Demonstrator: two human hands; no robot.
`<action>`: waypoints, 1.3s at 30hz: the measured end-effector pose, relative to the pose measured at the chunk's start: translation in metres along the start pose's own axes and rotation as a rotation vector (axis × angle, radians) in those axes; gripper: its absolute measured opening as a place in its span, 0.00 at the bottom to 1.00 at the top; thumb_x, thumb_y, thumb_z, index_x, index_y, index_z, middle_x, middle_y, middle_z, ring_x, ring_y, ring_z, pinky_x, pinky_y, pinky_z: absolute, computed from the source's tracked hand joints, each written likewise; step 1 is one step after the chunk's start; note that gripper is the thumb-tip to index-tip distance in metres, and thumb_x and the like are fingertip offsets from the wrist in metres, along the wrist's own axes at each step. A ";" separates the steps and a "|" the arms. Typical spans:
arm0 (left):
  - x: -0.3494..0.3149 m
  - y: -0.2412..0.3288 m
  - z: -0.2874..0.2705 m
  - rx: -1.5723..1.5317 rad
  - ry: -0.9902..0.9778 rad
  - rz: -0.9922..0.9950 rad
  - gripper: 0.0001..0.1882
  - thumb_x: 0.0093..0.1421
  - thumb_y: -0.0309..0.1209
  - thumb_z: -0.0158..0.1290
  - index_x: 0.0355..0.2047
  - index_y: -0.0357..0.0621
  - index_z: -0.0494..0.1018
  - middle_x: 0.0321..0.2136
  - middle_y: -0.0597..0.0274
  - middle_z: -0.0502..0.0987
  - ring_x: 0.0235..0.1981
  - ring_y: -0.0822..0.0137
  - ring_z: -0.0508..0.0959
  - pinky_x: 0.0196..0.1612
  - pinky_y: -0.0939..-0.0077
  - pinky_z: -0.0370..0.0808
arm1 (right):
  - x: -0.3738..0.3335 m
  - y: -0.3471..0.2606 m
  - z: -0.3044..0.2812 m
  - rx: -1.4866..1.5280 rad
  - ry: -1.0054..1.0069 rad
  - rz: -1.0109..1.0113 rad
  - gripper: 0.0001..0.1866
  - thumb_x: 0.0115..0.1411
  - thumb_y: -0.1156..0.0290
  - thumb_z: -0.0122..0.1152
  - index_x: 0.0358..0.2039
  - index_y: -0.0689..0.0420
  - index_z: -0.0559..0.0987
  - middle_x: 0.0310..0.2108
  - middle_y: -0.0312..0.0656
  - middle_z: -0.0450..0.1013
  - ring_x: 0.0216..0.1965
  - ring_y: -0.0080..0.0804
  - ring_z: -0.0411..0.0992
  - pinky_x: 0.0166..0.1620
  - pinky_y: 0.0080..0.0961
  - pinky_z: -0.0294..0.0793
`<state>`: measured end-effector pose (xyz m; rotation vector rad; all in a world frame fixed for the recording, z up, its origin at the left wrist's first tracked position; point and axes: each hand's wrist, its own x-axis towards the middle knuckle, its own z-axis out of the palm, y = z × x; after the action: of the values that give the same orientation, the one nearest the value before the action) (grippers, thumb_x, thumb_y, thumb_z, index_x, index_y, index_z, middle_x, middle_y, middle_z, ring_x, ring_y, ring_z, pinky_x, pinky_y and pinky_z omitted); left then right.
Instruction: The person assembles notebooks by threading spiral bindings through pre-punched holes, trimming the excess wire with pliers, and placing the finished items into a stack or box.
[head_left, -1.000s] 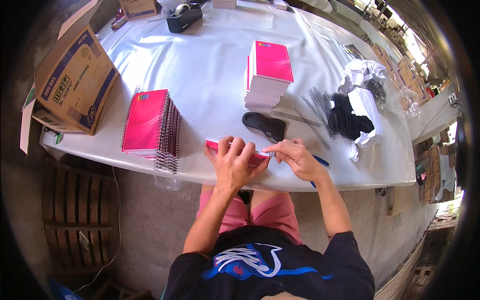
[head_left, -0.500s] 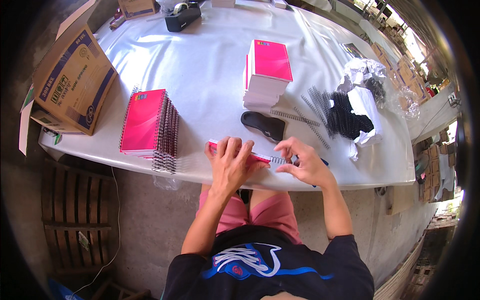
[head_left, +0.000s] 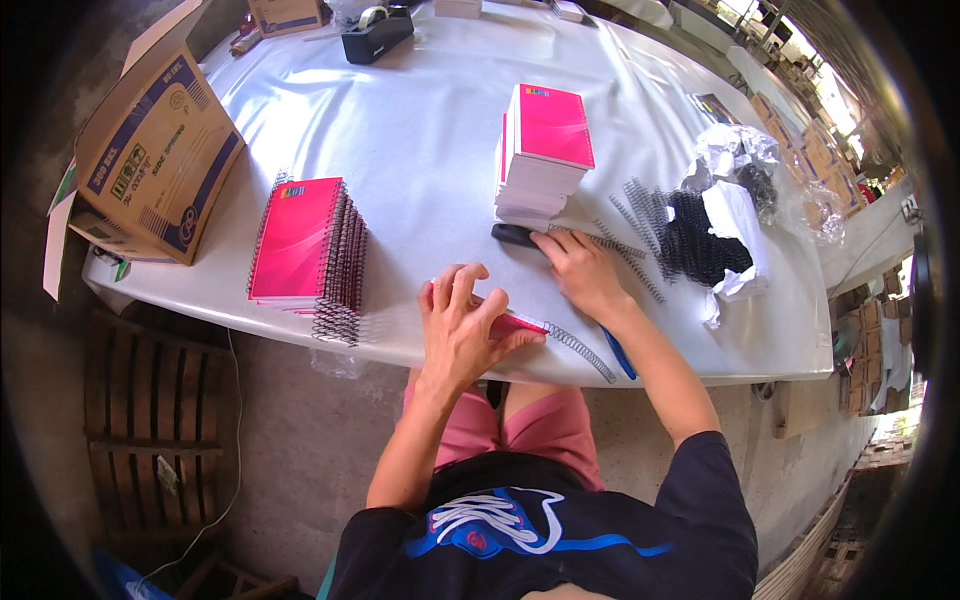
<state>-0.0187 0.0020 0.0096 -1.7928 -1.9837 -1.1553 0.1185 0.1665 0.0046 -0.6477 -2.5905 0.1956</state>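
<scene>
- My left grip (head_left: 458, 320) clasps a pink notebook (head_left: 520, 326) by the worktop's (head_left: 430, 150) six-o'clock edge.
- Its spiral coil (head_left: 580, 352) trails toward four o'clock.
- My right grip (head_left: 582, 268) overlaps a black oblong object (head_left: 512, 235) at twelve; how closed, I cannot tell.

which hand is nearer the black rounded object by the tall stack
Right: the right hand is at the right end of the black rounded object; the left hand is to its lower left, holding a pink notebook.
</scene>
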 end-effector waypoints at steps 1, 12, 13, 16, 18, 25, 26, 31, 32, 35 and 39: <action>-0.001 0.000 0.000 -0.004 -0.001 -0.008 0.27 0.34 0.55 0.64 0.19 0.46 0.68 0.42 0.60 0.67 0.47 0.56 0.65 0.49 0.57 0.58 | 0.001 0.004 -0.003 0.078 -0.022 0.066 0.19 0.50 0.72 0.56 0.45 0.55 0.75 0.34 0.44 0.75 0.36 0.43 0.74 0.43 0.37 0.73; 0.002 -0.003 0.000 -0.086 -0.064 0.004 0.28 0.36 0.54 0.64 0.19 0.43 0.68 0.46 0.54 0.66 0.55 0.46 0.59 0.55 0.44 0.54 | -0.027 -0.019 -0.039 1.226 -0.156 0.108 0.13 0.37 0.88 0.62 0.27 0.62 0.82 0.29 0.44 0.78 0.31 0.30 0.76 0.36 0.22 0.74; 0.002 -0.002 0.001 -0.101 -0.064 0.009 0.28 0.35 0.54 0.65 0.19 0.43 0.68 0.47 0.54 0.66 0.56 0.45 0.58 0.55 0.44 0.55 | -0.027 -0.021 -0.039 1.458 -0.096 -0.001 0.14 0.37 0.89 0.61 0.27 0.61 0.82 0.29 0.42 0.78 0.30 0.29 0.76 0.35 0.21 0.74; 0.002 -0.004 0.005 -0.142 -0.040 0.007 0.27 0.36 0.55 0.64 0.19 0.45 0.71 0.49 0.56 0.65 0.57 0.47 0.57 0.54 0.41 0.55 | -0.019 -0.017 -0.033 0.774 -0.105 0.083 0.16 0.37 0.90 0.60 0.28 0.59 0.82 0.27 0.40 0.78 0.29 0.27 0.76 0.33 0.21 0.73; 0.004 -0.007 0.007 -0.164 -0.020 0.016 0.26 0.36 0.56 0.63 0.20 0.46 0.72 0.50 0.57 0.64 0.58 0.48 0.56 0.53 0.41 0.56 | -0.018 -0.017 -0.038 0.864 -0.092 0.039 0.16 0.36 0.89 0.61 0.27 0.59 0.82 0.26 0.42 0.77 0.29 0.29 0.76 0.35 0.21 0.74; 0.004 -0.010 0.007 -0.216 0.011 -0.024 0.29 0.31 0.53 0.67 0.19 0.42 0.70 0.53 0.48 0.60 0.55 0.44 0.58 0.51 0.53 0.63 | -0.017 -0.026 -0.043 1.050 -0.084 0.031 0.15 0.37 0.89 0.61 0.28 0.60 0.82 0.28 0.42 0.78 0.32 0.29 0.76 0.38 0.22 0.73; 0.003 -0.012 0.008 -0.235 0.020 -0.052 0.29 0.30 0.53 0.68 0.19 0.42 0.70 0.54 0.47 0.59 0.54 0.44 0.58 0.49 0.53 0.64 | -0.016 -0.034 -0.044 1.283 -0.107 -0.108 0.14 0.37 0.89 0.61 0.28 0.62 0.82 0.28 0.43 0.78 0.32 0.30 0.76 0.38 0.22 0.73; 0.004 -0.016 0.015 -0.316 0.025 -0.116 0.29 0.27 0.51 0.70 0.20 0.42 0.69 0.50 0.49 0.59 0.51 0.49 0.60 0.45 0.57 0.66 | -0.007 -0.017 -0.046 1.198 0.228 0.021 0.07 0.47 0.83 0.62 0.28 0.59 0.80 0.29 0.45 0.75 0.31 0.31 0.74 0.39 0.25 0.74; 0.004 -0.016 0.017 -0.340 0.025 -0.114 0.30 0.27 0.50 0.71 0.19 0.42 0.69 0.49 0.49 0.59 0.50 0.50 0.60 0.45 0.57 0.66 | -0.003 -0.017 -0.043 1.545 0.374 -0.148 0.05 0.46 0.81 0.65 0.26 0.60 0.80 0.29 0.45 0.74 0.32 0.32 0.73 0.40 0.26 0.74; 0.002 -0.018 0.016 -0.372 0.054 -0.114 0.29 0.27 0.50 0.71 0.19 0.43 0.69 0.47 0.50 0.61 0.44 0.52 0.61 0.44 0.59 0.66 | 0.000 -0.019 -0.055 1.248 -0.040 -0.151 0.09 0.42 0.83 0.66 0.26 0.60 0.81 0.29 0.42 0.75 0.33 0.29 0.73 0.39 0.25 0.73; 0.001 -0.019 0.014 -0.410 0.063 -0.091 0.29 0.25 0.49 0.71 0.18 0.44 0.69 0.48 0.50 0.61 0.42 0.53 0.61 0.41 0.61 0.68 | -0.011 -0.022 -0.028 0.789 -0.138 0.141 0.12 0.40 0.85 0.64 0.27 0.58 0.83 0.27 0.39 0.75 0.31 0.25 0.73 0.37 0.21 0.71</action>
<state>-0.0316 0.0132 -0.0066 -1.8268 -1.9133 -1.7293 0.1316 0.1428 0.0303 -0.5157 -2.2982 1.2583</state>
